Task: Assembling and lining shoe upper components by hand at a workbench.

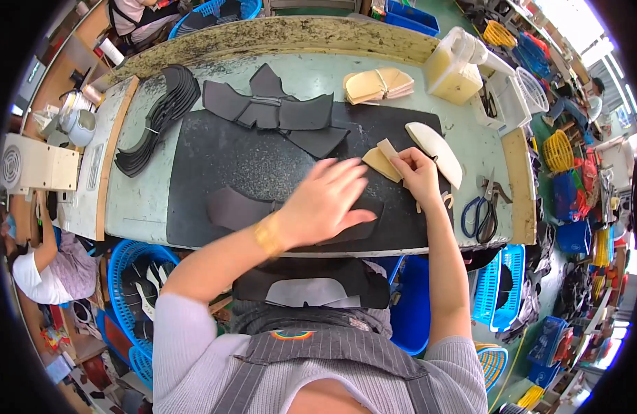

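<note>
My left hand [325,201] is slightly blurred and reaches across the black mat [191,179] with its fingers apart. Below it lies a dark, curved cut piece [235,209], partly covered by the hand and wrist. My right hand [422,178] pinches a small tan piece [389,153] between thumb and fingers. A yellowish, rounded piece [378,164] lies against that one, to its left. Just right of this hand rests a white half-moon template [439,153]. Farther back, several dark cut pieces [270,110] overlap at the mat's far edge.
A tied bundle of black pieces [168,110] lies at left, a banded tan bundle [379,85] at the back. Blue-handled scissors [478,215] lie at right. A glue container [456,69] stands in the far right corner. Blue baskets [128,265] flank my lap.
</note>
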Motion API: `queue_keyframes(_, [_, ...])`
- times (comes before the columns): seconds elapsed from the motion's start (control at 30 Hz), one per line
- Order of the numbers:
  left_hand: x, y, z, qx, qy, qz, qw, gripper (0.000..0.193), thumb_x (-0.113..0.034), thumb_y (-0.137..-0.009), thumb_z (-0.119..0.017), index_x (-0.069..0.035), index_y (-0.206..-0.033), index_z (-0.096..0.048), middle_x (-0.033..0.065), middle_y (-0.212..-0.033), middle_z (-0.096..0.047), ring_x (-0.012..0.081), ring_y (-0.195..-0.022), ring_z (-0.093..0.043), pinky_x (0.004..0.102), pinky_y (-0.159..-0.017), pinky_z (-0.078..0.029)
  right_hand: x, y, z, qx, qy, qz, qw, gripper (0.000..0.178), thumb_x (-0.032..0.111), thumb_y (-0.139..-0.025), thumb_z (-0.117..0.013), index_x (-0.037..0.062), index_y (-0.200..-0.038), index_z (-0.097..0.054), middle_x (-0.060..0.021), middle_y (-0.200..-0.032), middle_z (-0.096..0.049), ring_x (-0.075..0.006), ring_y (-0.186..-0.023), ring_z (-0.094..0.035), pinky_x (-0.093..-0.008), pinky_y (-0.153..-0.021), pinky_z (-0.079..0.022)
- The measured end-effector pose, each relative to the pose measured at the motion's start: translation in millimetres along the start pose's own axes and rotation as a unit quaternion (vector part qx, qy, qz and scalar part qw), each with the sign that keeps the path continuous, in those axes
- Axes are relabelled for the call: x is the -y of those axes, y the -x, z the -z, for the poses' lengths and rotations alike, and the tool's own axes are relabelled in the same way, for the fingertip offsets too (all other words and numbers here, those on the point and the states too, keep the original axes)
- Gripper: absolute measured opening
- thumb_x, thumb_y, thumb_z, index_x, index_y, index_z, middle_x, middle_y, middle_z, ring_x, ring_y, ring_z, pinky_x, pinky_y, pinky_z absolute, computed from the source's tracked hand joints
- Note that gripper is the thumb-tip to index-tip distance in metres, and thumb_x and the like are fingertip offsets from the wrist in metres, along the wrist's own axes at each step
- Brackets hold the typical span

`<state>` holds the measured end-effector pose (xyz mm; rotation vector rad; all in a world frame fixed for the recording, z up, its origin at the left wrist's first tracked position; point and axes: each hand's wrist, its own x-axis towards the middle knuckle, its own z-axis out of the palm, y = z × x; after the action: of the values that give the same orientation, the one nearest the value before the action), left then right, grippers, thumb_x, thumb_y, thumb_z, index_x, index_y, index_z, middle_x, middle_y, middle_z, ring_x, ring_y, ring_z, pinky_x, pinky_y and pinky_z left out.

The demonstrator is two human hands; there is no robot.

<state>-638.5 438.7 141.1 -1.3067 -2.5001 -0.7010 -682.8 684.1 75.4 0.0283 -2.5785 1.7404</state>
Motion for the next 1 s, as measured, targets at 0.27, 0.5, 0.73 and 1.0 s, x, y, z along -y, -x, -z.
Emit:
queue_keyframes(0.27, [8.5,-45.8,-38.1,0.163,-0.002,0.096,0.982,0.064,-0.056,-0.086,-0.048,0.002,-0.11,-0.056,0.0154,-0.108,-0.06,0.0282,-0.104,-0.055,0.043,-0.094,-0.035,125.4,70.8,94.2,-0.625,-0.005,0.24,0.743,0.01,0.008,-0.083,-0.062,0.0006,-0.088,-0.06,-0.0064,-0.083,-0.062,-0.0208,-0.072,-0.058,-0.031,-0.065,-0.048])
queue_keyframes(0.5, [-55.7,-15.4,26.5,-0.221,0.503,0.236,0.802,0.021,-0.015,-0.091,-0.057,0.0,-0.105,-0.055,0.0054,-0.088,-0.061,0.0084,-0.074,-0.055,0.0218,-0.068,-0.047,130.8,96.8,-23.1,-0.192,0.352,0.451,0.797,0.031,0.006,-0.062,-0.072,0.0073,-0.093,-0.07,-0.0029,-0.081,-0.051,-0.0203,-0.067,-0.054,-0.0335,-0.059,-0.046])
queue_keyframes(0.73, [-64.6,30.4,52.8,-0.261,0.677,0.26,0.637,0.017,-0.007,-0.092,-0.053,0.004,-0.104,-0.059,0.0049,-0.087,-0.063,0.008,-0.078,-0.058,0.0209,-0.07,-0.049,176.6,99.5,-58.5,-0.123,0.119,0.457,0.873,0.026,-0.001,-0.069,-0.071,-0.0013,-0.094,-0.065,-0.0108,-0.088,-0.061,-0.0256,-0.075,-0.06,-0.0327,-0.065,-0.049])
queue_keyframes(1.0, [-86.9,51.6,52.9,-0.283,0.617,0.255,0.689,0.017,-0.003,-0.092,-0.052,0.005,-0.106,-0.059,0.0061,-0.088,-0.065,0.0087,-0.082,-0.061,0.0208,-0.072,-0.05,187.5,125.1,-56.5,-0.057,0.194,0.435,0.877,0.026,-0.003,-0.068,-0.068,-0.0017,-0.093,-0.064,-0.0105,-0.088,-0.063,-0.0251,-0.073,-0.06,-0.0313,-0.063,-0.051])
